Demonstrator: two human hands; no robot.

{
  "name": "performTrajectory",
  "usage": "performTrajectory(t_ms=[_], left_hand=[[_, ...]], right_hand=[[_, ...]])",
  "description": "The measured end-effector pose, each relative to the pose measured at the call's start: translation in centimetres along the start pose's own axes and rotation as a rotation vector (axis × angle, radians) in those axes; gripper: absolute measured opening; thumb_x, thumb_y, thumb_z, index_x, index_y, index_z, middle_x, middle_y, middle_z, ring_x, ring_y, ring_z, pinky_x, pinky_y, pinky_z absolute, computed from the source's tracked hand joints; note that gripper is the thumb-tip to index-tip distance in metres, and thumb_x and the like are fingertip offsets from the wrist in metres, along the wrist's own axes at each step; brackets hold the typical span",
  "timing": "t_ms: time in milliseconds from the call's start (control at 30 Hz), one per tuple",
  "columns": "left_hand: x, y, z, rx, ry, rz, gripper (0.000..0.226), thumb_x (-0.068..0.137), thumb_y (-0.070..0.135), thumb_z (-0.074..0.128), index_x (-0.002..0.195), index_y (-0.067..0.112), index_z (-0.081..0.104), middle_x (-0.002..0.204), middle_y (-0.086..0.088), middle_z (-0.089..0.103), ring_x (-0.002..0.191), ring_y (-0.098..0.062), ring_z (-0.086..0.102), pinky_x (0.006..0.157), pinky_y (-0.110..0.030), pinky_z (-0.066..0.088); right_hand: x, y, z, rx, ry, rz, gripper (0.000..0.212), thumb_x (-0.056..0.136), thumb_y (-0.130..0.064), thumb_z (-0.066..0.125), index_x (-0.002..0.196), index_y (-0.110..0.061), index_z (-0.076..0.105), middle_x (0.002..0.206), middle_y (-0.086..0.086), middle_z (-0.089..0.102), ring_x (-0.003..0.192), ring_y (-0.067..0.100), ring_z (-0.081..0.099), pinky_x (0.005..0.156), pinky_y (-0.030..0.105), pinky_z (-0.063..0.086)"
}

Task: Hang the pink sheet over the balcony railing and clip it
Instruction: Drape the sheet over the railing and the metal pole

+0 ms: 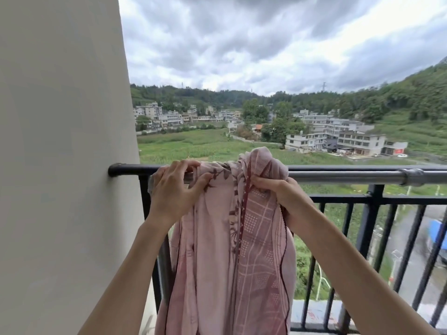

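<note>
The pink sheet (217,250), patterned with dark leaves and a white grid, hangs bunched in long folds in front of the balcony railing (338,176). Its upper part is heaped over the silver rail near the wall. My left hand (175,187) pinches the sheet's top edge against the rail on the left. My right hand (283,197) grips a gathered bunch of the sheet just below the rail, on the right of the heap. No clip is in view.
A pale wall (63,165) rises at the left, where the black top bar (125,169) is fixed. Black vertical bars (362,238) stand below the rail. Beyond lie fields, buildings and hills, far below.
</note>
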State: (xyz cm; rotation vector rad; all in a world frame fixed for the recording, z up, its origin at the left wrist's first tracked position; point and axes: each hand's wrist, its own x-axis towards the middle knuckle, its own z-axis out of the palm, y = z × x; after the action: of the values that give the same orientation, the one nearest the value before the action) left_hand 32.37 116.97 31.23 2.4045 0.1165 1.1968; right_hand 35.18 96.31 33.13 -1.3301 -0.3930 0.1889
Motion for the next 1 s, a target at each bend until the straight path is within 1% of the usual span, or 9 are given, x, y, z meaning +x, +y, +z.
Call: performTrajectory(t_ms=[100, 233, 333, 567, 700, 867, 900, 967, 1000], left_hand=[[0.0, 0.0, 0.0, 0.017, -0.013, -0.014, 0.047, 0.079, 0.062, 0.051, 0.113, 0.030, 0.057, 0.113, 0.001, 0.058, 0.119, -0.025, 0.041, 0.100, -0.032, 0.021], [-0.1, 0.6, 0.3, 0.060, -0.037, -0.021, 0.050, 0.078, 0.061, 0.051, 0.116, 0.030, 0.054, 0.119, -0.002, 0.052, 0.122, -0.024, 0.039, 0.107, -0.034, 0.015], [0.0, 0.5, 0.1, 0.074, -0.057, -0.009, 0.058, 0.072, 0.070, 0.047, 0.114, 0.030, 0.055, 0.117, -0.005, 0.052, 0.118, -0.025, 0.045, 0.109, -0.037, 0.013], [-0.9, -0.6, -3.5, 0.049, -0.037, -0.018, 0.043, 0.078, 0.058, 0.053, 0.110, 0.030, 0.058, 0.116, -0.006, 0.054, 0.117, -0.026, 0.045, 0.109, -0.037, 0.014], [-2.2, -1.0, -6.0, 0.048, -0.007, -0.009, 0.038, 0.080, 0.052, 0.059, 0.109, 0.027, 0.059, 0.115, -0.006, 0.055, 0.116, -0.026, 0.046, 0.108, -0.037, 0.017], [-3.9, -1.7, -8.2, 0.069, 0.025, -0.010, 0.036, 0.081, 0.048, 0.060, 0.108, 0.024, 0.060, 0.115, -0.009, 0.055, 0.115, -0.028, 0.048, 0.109, -0.038, 0.017], [-4.4, -2.0, -8.7, 0.071, 0.036, -0.004, 0.036, 0.082, 0.049, 0.060, 0.108, 0.024, 0.060, 0.114, -0.008, 0.055, 0.114, -0.027, 0.049, 0.109, -0.038, 0.015], [-5.0, -2.5, -9.1, 0.081, 0.043, 0.016, 0.039, 0.082, 0.053, 0.058, 0.108, 0.025, 0.060, 0.112, -0.007, 0.055, 0.113, -0.026, 0.050, 0.108, -0.037, 0.014], [-5.2, -2.4, -9.0, 0.082, 0.039, 0.020, 0.041, 0.081, 0.056, 0.056, 0.108, 0.026, 0.060, 0.111, -0.006, 0.055, 0.113, -0.026, 0.050, 0.108, -0.037, 0.014]], right_hand=[[0.0, -0.5, -2.5, 0.060, 0.056, -0.049, 0.010, 0.085, -0.003, 0.060, 0.090, -0.010, 0.065, 0.067, 0.003, 0.071, 0.057, 0.015, 0.068, 0.054, 0.025, 0.057], [-0.2, 0.0, -4.6, 0.058, 0.111, -0.108, 0.022, 0.087, -0.001, 0.059, 0.076, -0.018, 0.068, 0.068, 0.002, 0.072, 0.060, 0.014, 0.068, 0.061, 0.028, 0.058], [-0.3, 0.3, -4.6, 0.023, 0.135, -0.145, 0.022, 0.087, -0.001, 0.058, 0.079, -0.020, 0.066, 0.068, -0.001, 0.072, 0.063, 0.014, 0.068, 0.065, 0.030, 0.058], [-2.8, 0.1, -4.6, -0.084, 0.326, -0.146, 0.015, 0.084, -0.006, 0.064, 0.079, -0.019, 0.069, 0.079, 0.005, 0.072, 0.077, 0.022, 0.068, 0.081, 0.040, 0.055], [-5.4, 0.2, -4.7, -0.193, 0.456, -0.175, 0.009, 0.082, -0.012, 0.068, 0.091, -0.011, 0.069, 0.085, 0.007, 0.070, 0.082, 0.024, 0.067, 0.084, 0.041, 0.055], [-8.5, 1.3, -2.0, -0.459, 0.720, -0.444, 0.053, 0.076, -0.020, 0.075, 0.118, -0.007, 0.045, 0.094, -0.005, 0.054, 0.082, 0.007, 0.055, 0.070, 0.005, 0.045], [-9.2, 1.6, -1.3, -0.513, 0.759, -0.513, 0.057, 0.077, -0.021, 0.075, 0.122, -0.007, 0.043, 0.103, -0.001, 0.052, 0.091, 0.010, 0.053, 0.078, 0.007, 0.044], [-10.1, 2.0, -0.1, -0.638, 0.837, -0.672, 0.058, 0.080, -0.023, 0.071, 0.126, -0.006, 0.042, 0.120, 0.008, 0.047, 0.111, 0.016, 0.045, 0.099, 0.023, 0.038], [-10.4, 2.0, 0.4, -0.719, 0.864, -0.752, 0.055, 0.081, -0.026, 0.068, 0.126, -0.006, 0.043, 0.125, 0.011, 0.046, 0.116, 0.019, 0.042, 0.104, 0.028, 0.033]])
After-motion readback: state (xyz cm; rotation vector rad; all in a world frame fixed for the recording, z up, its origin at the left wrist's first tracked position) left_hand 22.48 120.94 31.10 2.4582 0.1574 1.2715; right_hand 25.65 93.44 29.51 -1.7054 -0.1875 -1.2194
